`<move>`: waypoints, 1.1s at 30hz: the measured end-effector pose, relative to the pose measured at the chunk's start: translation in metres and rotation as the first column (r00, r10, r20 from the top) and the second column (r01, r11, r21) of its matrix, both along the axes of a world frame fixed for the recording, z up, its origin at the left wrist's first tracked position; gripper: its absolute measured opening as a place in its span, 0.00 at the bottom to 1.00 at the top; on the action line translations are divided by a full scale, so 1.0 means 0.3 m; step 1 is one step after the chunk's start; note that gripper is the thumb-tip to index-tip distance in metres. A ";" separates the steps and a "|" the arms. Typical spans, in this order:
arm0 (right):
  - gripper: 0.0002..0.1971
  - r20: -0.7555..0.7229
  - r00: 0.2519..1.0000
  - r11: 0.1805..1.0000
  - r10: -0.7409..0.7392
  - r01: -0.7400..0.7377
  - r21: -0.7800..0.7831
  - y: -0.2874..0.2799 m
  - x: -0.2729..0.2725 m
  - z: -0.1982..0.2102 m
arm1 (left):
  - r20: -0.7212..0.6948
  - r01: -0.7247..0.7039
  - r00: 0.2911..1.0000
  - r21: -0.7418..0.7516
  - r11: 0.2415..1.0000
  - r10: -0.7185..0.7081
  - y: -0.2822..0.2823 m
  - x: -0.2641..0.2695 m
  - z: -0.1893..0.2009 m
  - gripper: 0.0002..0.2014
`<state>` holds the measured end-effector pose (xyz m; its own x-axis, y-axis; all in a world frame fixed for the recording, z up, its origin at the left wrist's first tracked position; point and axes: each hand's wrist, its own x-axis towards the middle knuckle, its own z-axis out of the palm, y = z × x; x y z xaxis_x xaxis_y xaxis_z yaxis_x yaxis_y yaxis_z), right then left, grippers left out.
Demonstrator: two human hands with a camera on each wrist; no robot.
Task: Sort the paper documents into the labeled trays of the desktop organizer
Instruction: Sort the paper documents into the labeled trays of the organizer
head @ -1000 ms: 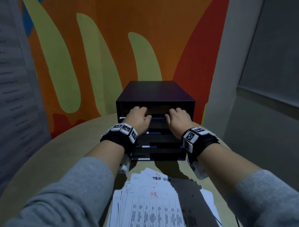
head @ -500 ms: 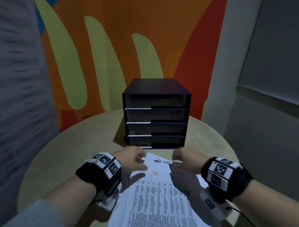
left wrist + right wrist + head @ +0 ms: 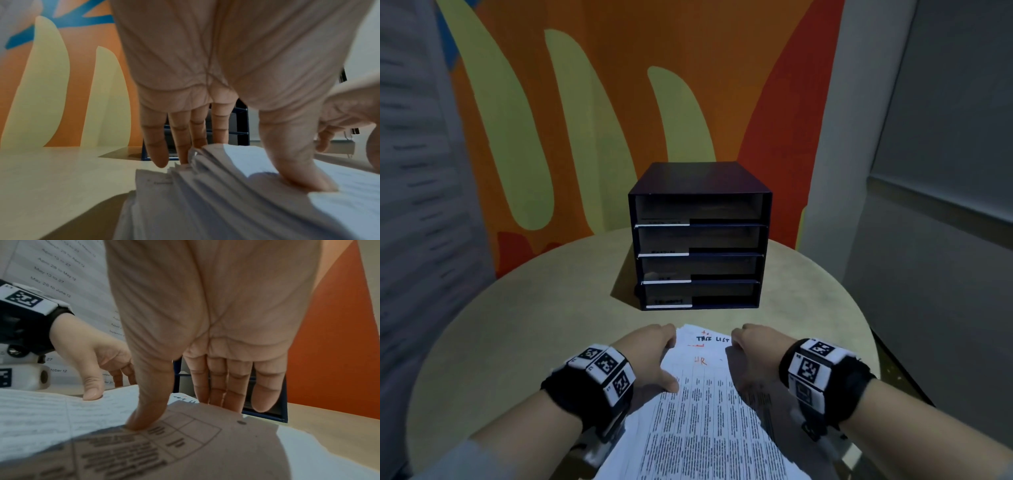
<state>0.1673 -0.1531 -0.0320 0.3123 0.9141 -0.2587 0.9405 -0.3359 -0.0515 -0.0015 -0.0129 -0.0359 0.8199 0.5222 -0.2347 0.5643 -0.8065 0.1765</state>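
Both hands are settling on the paper stack (image 3: 705,407) at the table's near edge: left hand (image 3: 654,356) thumb on top, straight fingers at the far-left corner; right hand (image 3: 751,346) likewise at the right, neither clamping yet. Peeling only the top sheet, thumb sliding it free, looks wisest. Organizer (image 3: 700,236) is standing farther back; its tray labels are proving unreadable, and the stack's near end is running out of view.
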 end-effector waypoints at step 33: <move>0.16 -0.836 0.524 0.668 -0.165 0.683 0.296 0.001 0.165 0.004 | 0.674 -0.204 0.612 -0.371 0.906 0.414 0.156 -0.046 0.054 0.08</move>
